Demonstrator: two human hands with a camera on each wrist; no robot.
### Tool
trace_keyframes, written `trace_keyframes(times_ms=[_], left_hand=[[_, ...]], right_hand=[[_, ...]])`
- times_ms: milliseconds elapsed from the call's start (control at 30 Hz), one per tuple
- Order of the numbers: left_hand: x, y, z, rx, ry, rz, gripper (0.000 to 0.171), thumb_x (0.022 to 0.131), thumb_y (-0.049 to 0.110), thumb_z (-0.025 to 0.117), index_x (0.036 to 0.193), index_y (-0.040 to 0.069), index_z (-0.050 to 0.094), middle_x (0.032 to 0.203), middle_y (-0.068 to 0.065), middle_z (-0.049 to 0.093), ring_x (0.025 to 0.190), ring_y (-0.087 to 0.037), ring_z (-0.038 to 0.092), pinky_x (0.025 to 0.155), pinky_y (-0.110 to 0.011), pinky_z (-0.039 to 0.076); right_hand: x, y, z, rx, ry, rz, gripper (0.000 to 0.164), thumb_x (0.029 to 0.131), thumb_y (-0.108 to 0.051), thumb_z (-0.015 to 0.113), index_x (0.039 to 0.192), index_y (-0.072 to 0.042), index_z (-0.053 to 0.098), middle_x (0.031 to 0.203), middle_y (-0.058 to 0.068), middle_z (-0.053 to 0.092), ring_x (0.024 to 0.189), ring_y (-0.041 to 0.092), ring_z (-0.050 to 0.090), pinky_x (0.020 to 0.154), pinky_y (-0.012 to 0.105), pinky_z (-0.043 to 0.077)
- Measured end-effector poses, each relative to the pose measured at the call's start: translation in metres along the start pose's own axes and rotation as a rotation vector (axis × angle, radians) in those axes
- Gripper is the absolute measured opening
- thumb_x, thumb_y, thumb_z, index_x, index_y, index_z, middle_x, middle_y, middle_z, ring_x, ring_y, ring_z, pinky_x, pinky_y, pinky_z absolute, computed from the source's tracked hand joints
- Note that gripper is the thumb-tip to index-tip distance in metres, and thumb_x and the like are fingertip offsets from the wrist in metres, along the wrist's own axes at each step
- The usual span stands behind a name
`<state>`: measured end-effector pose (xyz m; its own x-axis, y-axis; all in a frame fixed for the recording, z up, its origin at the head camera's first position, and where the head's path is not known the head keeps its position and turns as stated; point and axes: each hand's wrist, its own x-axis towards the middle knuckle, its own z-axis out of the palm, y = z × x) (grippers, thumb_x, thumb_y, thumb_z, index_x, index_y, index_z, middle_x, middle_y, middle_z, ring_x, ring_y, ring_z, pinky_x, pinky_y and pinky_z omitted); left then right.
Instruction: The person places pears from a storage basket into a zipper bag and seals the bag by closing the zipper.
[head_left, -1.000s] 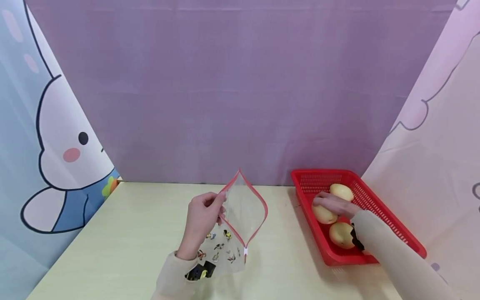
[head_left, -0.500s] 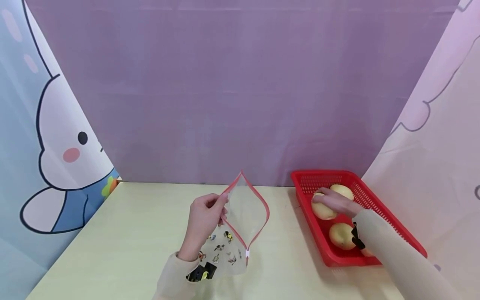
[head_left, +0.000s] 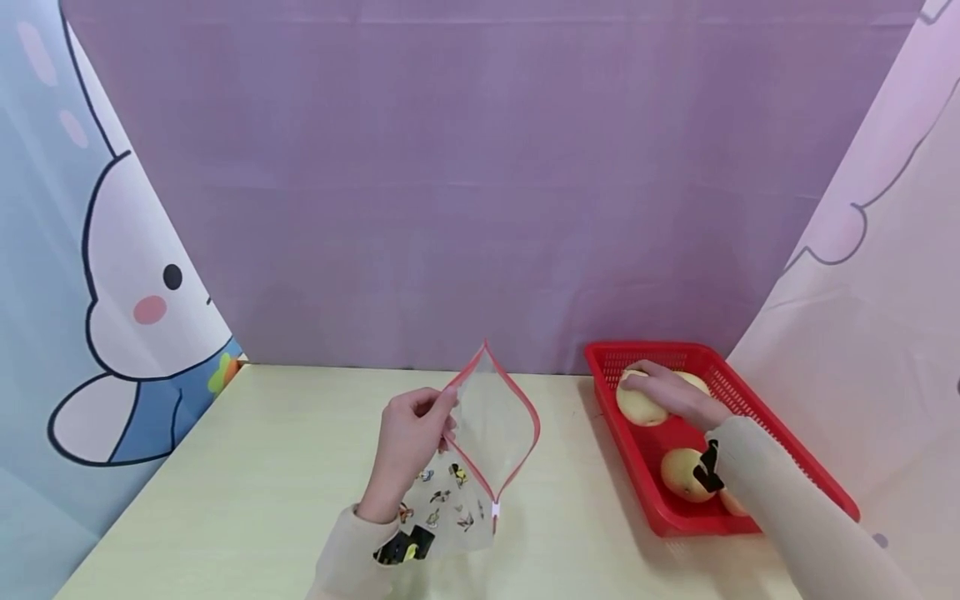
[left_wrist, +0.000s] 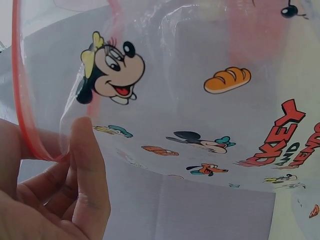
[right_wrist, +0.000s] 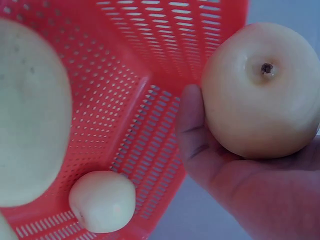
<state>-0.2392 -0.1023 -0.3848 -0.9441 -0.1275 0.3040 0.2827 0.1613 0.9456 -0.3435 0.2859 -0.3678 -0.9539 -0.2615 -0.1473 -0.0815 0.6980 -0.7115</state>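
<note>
Although the work looks barely begun, the setting is plain to see: a purple backdrop behind, cartoon-printed cloth at the left, and a pale worktop below. On the worktop's right sits a red basket; left of it, a clear zip bag gapes, no fruit visible inside. The left hand pinches the bag's edge, while the right hand grips one yellowish fruit at the basket. Other fruits lie there, left to handle.
</note>
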Motion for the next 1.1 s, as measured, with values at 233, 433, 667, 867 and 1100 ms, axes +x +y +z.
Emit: trace_keyframes(times_ms=[233, 433, 667, 867, 1100], left_hand=[[-0.001, -0.002, 0.0, 0.014, -0.004, 0.006, 0.028, 0.1, 0.028, 0.068, 0.087, 0.004, 0.075, 0.064, -0.008, 0.063, 0.046, -0.017, 0.056, 0.044, -0.031, 0.053], [0.0, -0.004, 0.001, 0.023, -0.011, 0.011, 0.028, 0.1, 0.028, 0.068, 0.086, 0.005, 0.075, 0.064, -0.008, 0.064, 0.047, -0.017, 0.058, 0.045, -0.03, 0.054], [-0.001, -0.002, 0.002, 0.005, -0.006, 0.0, 0.029, 0.1, 0.029, 0.068, 0.087, 0.004, 0.075, 0.065, -0.01, 0.064, 0.047, -0.018, 0.057, 0.045, -0.028, 0.052], [-0.001, -0.001, 0.001, 0.003, 0.004, -0.012, 0.028, 0.1, 0.028, 0.069, 0.089, 0.003, 0.075, 0.066, -0.013, 0.065, 0.047, -0.017, 0.056, 0.045, -0.026, 0.051], [-0.001, -0.002, 0.001, 0.006, -0.002, -0.004, 0.028, 0.1, 0.029, 0.068, 0.087, 0.005, 0.075, 0.065, -0.012, 0.064, 0.047, -0.017, 0.057, 0.045, -0.027, 0.052]], right_hand=[[-0.007, -0.007, 0.002, -0.013, 0.006, -0.005, 0.061, 0.098, -0.038, 0.062, 0.145, -0.005, 0.041, 0.129, 0.018, 0.051, 0.113, 0.031, 0.052, 0.083, 0.038, 0.054], [-0.01, -0.017, 0.005, -0.002, 0.01, -0.011, 0.068, 0.097, -0.039, 0.064, 0.151, -0.007, 0.037, 0.142, 0.02, 0.045, 0.127, 0.038, 0.044, 0.094, 0.051, 0.052], [-0.013, -0.029, 0.008, -0.014, 0.017, -0.025, 0.071, 0.096, -0.043, 0.065, 0.152, -0.011, 0.036, 0.148, 0.018, 0.041, 0.134, 0.04, 0.038, 0.101, 0.061, 0.047], [-0.017, -0.042, 0.013, -0.025, 0.038, -0.039, 0.068, 0.095, -0.045, 0.066, 0.15, -0.015, 0.04, 0.147, 0.015, 0.043, 0.133, 0.038, 0.039, 0.101, 0.061, 0.046], [-0.024, -0.056, 0.02, -0.006, 0.042, -0.085, 0.067, 0.096, -0.044, 0.064, 0.152, -0.016, 0.039, 0.151, 0.014, 0.04, 0.135, 0.037, 0.038, 0.103, 0.062, 0.044]])
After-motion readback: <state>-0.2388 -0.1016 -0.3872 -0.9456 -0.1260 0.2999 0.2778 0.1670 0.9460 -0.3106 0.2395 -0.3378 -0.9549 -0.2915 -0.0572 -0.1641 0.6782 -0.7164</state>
